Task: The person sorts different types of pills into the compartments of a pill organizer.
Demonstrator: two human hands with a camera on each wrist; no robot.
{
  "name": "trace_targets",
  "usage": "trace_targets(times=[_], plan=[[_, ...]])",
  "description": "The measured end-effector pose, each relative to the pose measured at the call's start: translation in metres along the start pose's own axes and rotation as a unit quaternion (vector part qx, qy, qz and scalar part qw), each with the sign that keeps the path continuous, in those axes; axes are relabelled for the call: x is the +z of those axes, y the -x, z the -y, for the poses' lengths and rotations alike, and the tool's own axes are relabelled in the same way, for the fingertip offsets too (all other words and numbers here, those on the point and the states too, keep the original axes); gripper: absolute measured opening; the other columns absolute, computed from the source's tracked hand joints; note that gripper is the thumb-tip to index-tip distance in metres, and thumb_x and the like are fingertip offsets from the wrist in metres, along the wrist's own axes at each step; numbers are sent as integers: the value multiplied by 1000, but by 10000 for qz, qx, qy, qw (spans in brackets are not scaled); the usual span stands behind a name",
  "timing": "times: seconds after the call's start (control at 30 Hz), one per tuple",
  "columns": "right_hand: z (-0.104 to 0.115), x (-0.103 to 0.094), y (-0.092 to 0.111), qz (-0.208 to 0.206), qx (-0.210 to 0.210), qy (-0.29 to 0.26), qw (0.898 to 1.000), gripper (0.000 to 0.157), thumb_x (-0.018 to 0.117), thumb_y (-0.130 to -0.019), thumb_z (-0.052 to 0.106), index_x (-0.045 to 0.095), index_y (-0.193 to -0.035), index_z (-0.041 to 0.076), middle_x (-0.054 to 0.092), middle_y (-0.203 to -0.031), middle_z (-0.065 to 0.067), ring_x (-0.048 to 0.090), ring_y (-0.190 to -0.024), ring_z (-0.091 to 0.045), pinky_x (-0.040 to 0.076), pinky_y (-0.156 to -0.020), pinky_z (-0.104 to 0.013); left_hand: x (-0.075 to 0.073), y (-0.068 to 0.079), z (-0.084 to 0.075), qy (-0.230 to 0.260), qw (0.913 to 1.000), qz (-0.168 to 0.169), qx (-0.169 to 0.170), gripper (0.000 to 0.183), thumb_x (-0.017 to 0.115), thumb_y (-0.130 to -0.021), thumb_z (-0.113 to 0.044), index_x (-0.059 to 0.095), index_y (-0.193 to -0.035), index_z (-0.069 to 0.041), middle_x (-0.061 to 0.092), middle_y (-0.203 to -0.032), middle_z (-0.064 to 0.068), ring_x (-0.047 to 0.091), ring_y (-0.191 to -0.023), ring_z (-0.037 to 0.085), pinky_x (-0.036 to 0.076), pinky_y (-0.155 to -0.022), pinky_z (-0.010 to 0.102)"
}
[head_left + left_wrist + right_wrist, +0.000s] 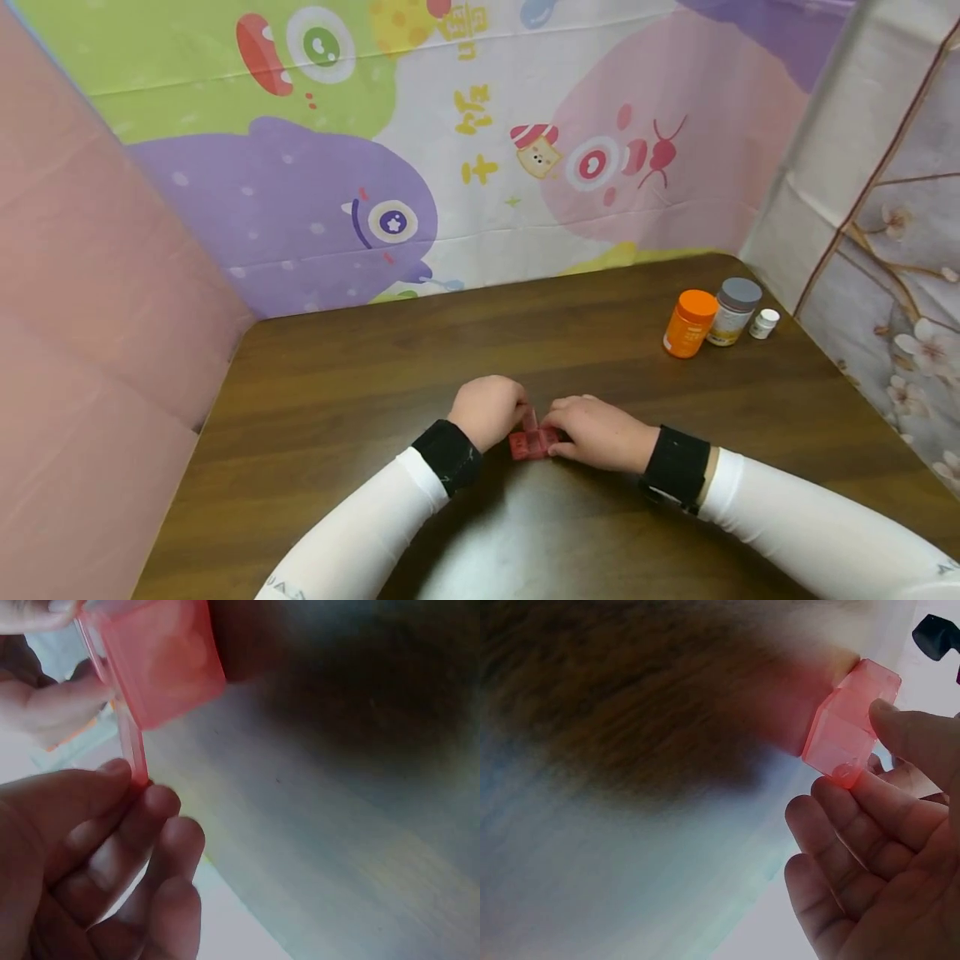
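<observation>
A small translucent red pill box [519, 447] with several compartments sits low over the table, between both hands. One of its lids [531, 418] stands raised. My left hand [487, 410] pinches that lid between thumb and fingertips, seen close in the left wrist view at the lid's edge [133, 750]. From the other side, my right hand [606, 435] holds the box, its thumb on one face and its fingers along the end in the right wrist view. Pale rounded shapes show faintly through the box wall [165, 664] in the left wrist view.
At the back right of the wooden table [337, 367] stand an orange bottle [687, 327], a grey-capped jar [732, 315] and a small white bottle [764, 323]. A cartoon-printed cloth [495, 217] hangs behind the table, with a pink cloth [97, 333] at the left.
</observation>
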State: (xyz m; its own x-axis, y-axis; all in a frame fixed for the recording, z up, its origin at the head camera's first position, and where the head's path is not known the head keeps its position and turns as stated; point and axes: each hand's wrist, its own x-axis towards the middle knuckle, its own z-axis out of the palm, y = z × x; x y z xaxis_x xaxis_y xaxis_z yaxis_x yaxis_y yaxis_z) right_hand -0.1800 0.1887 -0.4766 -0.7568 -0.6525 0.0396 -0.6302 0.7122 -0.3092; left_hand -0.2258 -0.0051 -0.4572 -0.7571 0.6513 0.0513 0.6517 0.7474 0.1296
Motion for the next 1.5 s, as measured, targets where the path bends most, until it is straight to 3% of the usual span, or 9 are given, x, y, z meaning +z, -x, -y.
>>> trace_targets(times=[0.23, 0.53, 0.7, 0.83, 0.93, 1.13, 1.3, 1.5], plan=[[2, 0, -2, 135, -27, -22, 9999, 25, 72, -87, 32, 71, -103, 13, 56, -81, 5, 45, -71, -11, 40, -71, -32, -1, 3, 5, 157, 9987, 403, 255, 19, 64, -91, -19, 77, -78, -24, 69, -74, -9, 55, -61, 6, 52, -58, 28], [5, 0, -2, 168, -35, 54, 9998, 25, 72, -87, 33, 71, -103, 14, 56, -81, 5, 45, -71, -11, 42, -72, -33, -1, 15, 5, 159, 9987, 454, 142, 16, 60, -90, -17, 75, -90, -21, 69, -78, -6, 54, -62, 8, 52, -60, 30], [5, 2, 0, 149, 21, 113, 9998, 25, 72, -86, 34, 71, -102, 14, 55, -78, 5, 45, -70, -11, 41, -71, -32, -6, 25, 1, 152, 9992, 343, 96, 16, 61, -92, -24, 74, -100, -20, 70, -85, -5, 57, -66, 8, 54, -63, 31], [5, 4, 2, 136, 28, 154, 9998, 26, 72, -87, 34, 72, -103, 13, 56, -80, 5, 45, -70, -11, 40, -69, -32, -14, 41, -5, 72, 9998, 160, 52, 32, 61, -94, -40, 70, -114, -17, 71, -99, -1, 62, -77, 10, 55, -68, 34], [5, 4, 3, 85, 55, 171, 9998, 26, 72, -87, 35, 72, -103, 14, 57, -81, 6, 45, -70, -11, 41, -69, -31, -20, 58, -11, -73, 10000, -66, -5, 48, 57, -93, -52, 64, -126, -18, 68, -113, 1, 62, -95, 17, 53, -79, 41], [5, 4, 4, 14, 101, 194, 9998, 29, 71, -87, 35, 72, -105, 13, 57, -81, 7, 45, -71, -11, 41, -69, -32, -22, 97, -19, -267, 9985, -285, -389, 80, 45, -86, -74, 41, -147, -23, 42, -146, 6, 32, -131, 30, 32, -104, 56], [4, 5, 4, 6, 117, 244, 9996, 34, 70, -87, 37, 71, -110, 13, 59, -86, 7, 46, -74, -10, 43, -73, -32, -18, 127, -23, -169, 9975, -286, -626, 87, 41, -82, -80, 35, -150, -26, 29, -154, 6, 15, -139, 29, 22, -108, 60], [4, 2, 3, 50, 161, 289, 9994, 39, 69, -88, 39, 70, -115, 11, 62, -91, 5, 48, -77, -9, 46, -77, -33, -15, 143, -25, -117, 9962, -423, -754, 86, 44, -82, -79, 37, -149, -27, 28, -154, 5, 13, -139, 27, 22, -108, 59]])
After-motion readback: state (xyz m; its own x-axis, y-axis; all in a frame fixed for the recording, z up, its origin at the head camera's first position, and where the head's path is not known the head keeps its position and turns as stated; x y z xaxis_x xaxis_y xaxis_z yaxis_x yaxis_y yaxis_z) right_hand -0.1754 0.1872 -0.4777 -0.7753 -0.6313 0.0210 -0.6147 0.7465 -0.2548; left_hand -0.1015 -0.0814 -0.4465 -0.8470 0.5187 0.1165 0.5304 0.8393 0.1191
